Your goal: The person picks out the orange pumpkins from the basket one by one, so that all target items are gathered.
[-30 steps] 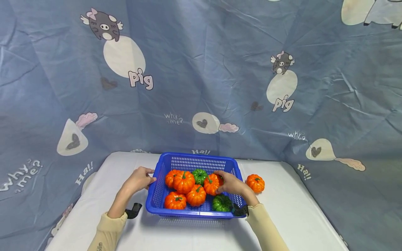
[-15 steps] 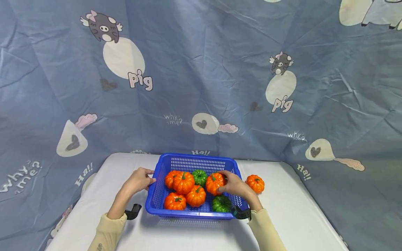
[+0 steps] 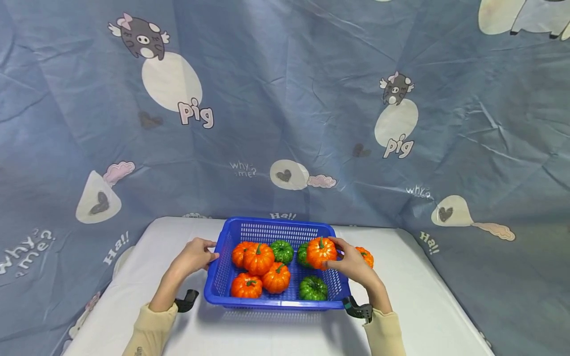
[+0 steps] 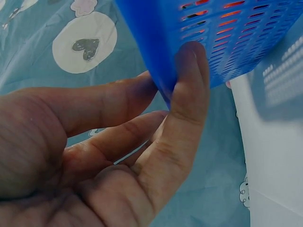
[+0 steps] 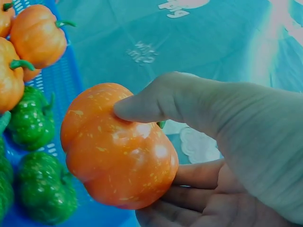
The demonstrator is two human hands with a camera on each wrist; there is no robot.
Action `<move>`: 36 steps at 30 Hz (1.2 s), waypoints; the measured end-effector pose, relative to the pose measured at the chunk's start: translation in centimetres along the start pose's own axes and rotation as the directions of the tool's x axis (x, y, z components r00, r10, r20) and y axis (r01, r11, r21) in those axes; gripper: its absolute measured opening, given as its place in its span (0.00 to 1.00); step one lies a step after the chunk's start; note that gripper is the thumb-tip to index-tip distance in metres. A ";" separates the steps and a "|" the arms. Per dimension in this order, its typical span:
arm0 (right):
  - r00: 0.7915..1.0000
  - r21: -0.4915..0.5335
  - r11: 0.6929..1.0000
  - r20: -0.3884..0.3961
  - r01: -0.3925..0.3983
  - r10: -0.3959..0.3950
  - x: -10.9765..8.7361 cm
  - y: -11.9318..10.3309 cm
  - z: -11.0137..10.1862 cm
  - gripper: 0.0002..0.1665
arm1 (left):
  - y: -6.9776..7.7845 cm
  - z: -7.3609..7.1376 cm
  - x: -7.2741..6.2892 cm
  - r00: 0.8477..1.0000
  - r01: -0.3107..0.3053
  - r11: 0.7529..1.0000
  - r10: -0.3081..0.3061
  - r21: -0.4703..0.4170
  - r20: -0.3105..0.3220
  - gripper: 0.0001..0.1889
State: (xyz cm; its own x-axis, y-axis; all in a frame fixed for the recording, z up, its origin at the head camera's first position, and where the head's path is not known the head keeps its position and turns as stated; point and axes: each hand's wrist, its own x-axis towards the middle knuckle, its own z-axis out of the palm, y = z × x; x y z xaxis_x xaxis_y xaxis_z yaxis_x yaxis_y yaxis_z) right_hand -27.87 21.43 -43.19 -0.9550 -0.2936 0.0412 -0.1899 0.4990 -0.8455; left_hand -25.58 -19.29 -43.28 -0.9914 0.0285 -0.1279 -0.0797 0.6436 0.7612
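My right hand (image 3: 354, 262) holds an orange pumpkin (image 3: 321, 253) above the right side of a blue basket (image 3: 285, 302). In the right wrist view the thumb lies on one side of this pumpkin (image 5: 118, 151) and the fingers on the other. My left hand (image 3: 194, 256) pinches the basket's left rim; the left wrist view shows the thumb and fingers (image 4: 189, 94) on either side of the rim (image 4: 154, 52). Inside the basket sit several orange pumpkins (image 3: 259, 259) on the left. Green pumpkins (image 3: 313, 288) lie at the back middle and on the right, one partly hidden behind the held pumpkin.
Another orange pumpkin (image 3: 366, 256) rests on the white table (image 3: 414, 291) right of the basket, partly covered by my right hand. A blue printed cloth (image 3: 249, 123) hangs behind and at both sides of the table.
My right hand has lifted the orange pumpkin from among the others and moved it right, uncovering a green pumpkin behind it. The left hand stays at the basket's rim.
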 end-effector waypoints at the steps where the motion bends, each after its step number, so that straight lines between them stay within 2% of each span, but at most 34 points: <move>1: 1.000 0.010 1.000 -0.001 0.005 -0.005 -0.1 0.0 -0.2 0.44 | 0.0 0.0 0.0 1.000 0.000 1.000 0.000 0.000 -0.001 0.25; 4: 1.000 0.022 1.000 -0.016 0.021 -0.021 -0.6 -0.1 -1.1 0.43 | 0.0 0.0 0.0 1.000 0.000 1.000 0.000 0.007 0.002 0.25; 9: 0.996 -0.037 0.999 -0.087 0.009 -0.012 -1.5 0.1 -3.0 0.43 | 0.0 -0.1 0.0 1.000 0.004 1.000 -0.004 0.015 0.004 0.25; 15: 0.989 -0.051 0.999 -0.146 -0.013 0.005 -2.1 1.6 -5.5 0.43 | 0.0 0.0 0.0 1.000 -0.005 1.000 0.005 0.010 0.000 0.25; 22: 0.972 -0.051 0.990 -0.206 -0.128 0.115 -2.7 4.8 -8.4 0.43 | 0.1 -0.1 0.0 1.000 0.013 1.000 -0.013 0.010 0.008 0.25; 28: 0.948 -0.059 0.975 -0.250 -0.216 0.195 -4.0 7.5 -10.6 0.43 | 0.2 -0.1 0.0 1.000 0.027 0.999 -0.027 0.024 0.012 0.25; 32: 0.932 -0.065 0.963 -0.276 -0.262 0.235 -4.8 8.9 -11.4 0.42 | 0.1 0.0 0.0 0.999 0.043 0.999 -0.043 0.023 0.015 0.25; 36: 0.918 -0.029 0.956 -0.291 -0.291 0.271 -4.9 10.4 -11.6 0.42 | 0.0 0.0 0.1 0.999 0.043 0.999 -0.043 0.028 0.014 0.25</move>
State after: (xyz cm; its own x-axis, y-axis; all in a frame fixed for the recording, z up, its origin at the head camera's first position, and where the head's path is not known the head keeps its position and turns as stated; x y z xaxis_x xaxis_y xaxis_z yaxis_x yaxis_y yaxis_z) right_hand -27.81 37.50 -45.96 -0.9940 0.1029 -0.0361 0.0899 0.5860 -0.8053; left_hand -25.67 -19.28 -43.29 -0.9854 0.0116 -0.1696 -0.1190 0.6656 0.7368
